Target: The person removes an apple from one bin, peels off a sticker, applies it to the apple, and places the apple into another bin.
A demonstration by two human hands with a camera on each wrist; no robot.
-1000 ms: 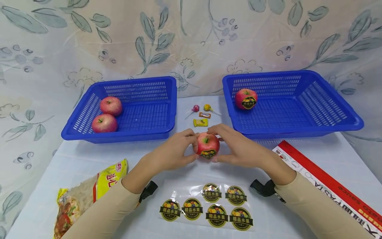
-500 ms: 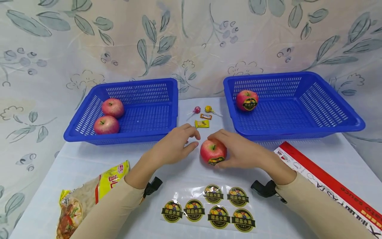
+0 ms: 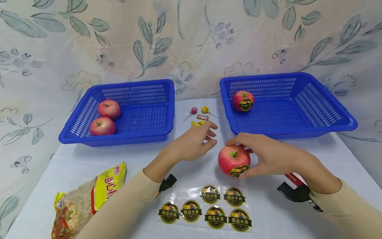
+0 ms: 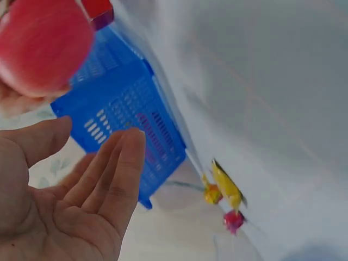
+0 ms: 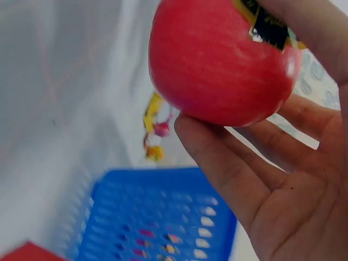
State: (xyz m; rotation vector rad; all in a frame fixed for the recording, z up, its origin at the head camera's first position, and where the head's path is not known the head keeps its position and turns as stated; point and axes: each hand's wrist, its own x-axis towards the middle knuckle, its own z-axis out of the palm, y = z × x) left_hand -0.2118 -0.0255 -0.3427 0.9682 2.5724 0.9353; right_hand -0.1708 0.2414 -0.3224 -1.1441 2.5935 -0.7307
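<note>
1. One stickered apple [image 3: 230,161], round, no long axis: on the person's side of the right blue basket [image 3: 298,131].
2. Right hand [image 3: 265,155] grips it, nearer that basket.
3. Left hand [image 3: 195,142] relaxed, holding nothing, farther from basket.

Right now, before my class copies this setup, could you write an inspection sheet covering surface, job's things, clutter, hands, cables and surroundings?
Surface: white-covered table.
Job's things: held apple, labelled; label sheet, six labels; left basket, two apples, no labels visible; right basket, another labelled apple.
Clutter: two lollipops, two wrapped sweets, food packet, red box mostly hidden.
Hands: right hand grips the held apple; left hand holds nothing.
Cables: nothing seen.
Surroundings: floral cloth behind.
</note>
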